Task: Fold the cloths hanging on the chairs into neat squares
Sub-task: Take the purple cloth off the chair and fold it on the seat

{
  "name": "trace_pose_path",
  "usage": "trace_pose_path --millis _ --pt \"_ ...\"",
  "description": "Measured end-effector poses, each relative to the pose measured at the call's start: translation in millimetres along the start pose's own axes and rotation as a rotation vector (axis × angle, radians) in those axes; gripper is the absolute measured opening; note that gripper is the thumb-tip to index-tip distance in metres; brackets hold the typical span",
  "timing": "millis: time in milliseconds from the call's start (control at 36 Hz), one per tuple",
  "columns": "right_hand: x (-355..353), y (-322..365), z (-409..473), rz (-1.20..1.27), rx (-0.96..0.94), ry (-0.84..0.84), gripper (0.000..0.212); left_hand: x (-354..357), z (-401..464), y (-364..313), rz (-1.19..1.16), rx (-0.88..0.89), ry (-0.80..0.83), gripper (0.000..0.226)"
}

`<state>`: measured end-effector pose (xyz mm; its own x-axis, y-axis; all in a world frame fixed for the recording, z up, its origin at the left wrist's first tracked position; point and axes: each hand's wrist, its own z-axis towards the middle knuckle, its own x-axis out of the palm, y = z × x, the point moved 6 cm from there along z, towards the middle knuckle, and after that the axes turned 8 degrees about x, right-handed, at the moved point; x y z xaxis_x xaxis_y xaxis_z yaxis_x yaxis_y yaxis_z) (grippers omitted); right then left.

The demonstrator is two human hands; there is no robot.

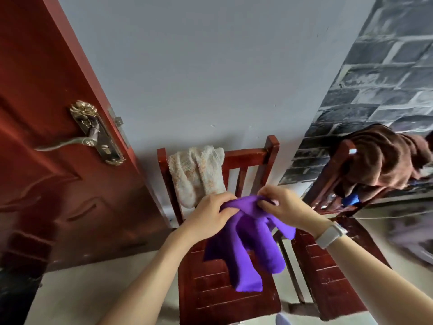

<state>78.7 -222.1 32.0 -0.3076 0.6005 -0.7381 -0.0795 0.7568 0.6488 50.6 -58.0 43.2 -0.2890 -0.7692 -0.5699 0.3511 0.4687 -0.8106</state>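
At the centre of the head view, the left hand and right hand both pinch the top edge of a purple cloth, which hangs bunched over the near chair seat. A cream towel drapes its backrest; a brown cloth drapes the chair at right.

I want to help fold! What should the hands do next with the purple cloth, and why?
Probably pull the two hands apart to stretch the top edge flat. The left hand and right hand pinch the purple cloth close together, so it hangs bunched in rolls over the chair seat. It likely needs spreading before any fold.
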Motion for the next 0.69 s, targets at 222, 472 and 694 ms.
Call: trace_pose_path --millis 222,472,694 --pt "-26.1 -48.7 -27.2 -0.059 0.068 -0.417 0.007 36.2 9.6 -0.3 -0.019 -0.083 0.164 0.019" --pt "-6.7 -29.3 -19.4 0.509 0.131 -0.340 0.027 9.7 16.0 -14.1 0.090 -0.032 -0.200 0.012" --pt "90.9 -25.3 -29.6 0.385 0.120 -0.051 0.029 -0.9 15.7 -19.0 -0.185 -0.167 -0.300 0.008"
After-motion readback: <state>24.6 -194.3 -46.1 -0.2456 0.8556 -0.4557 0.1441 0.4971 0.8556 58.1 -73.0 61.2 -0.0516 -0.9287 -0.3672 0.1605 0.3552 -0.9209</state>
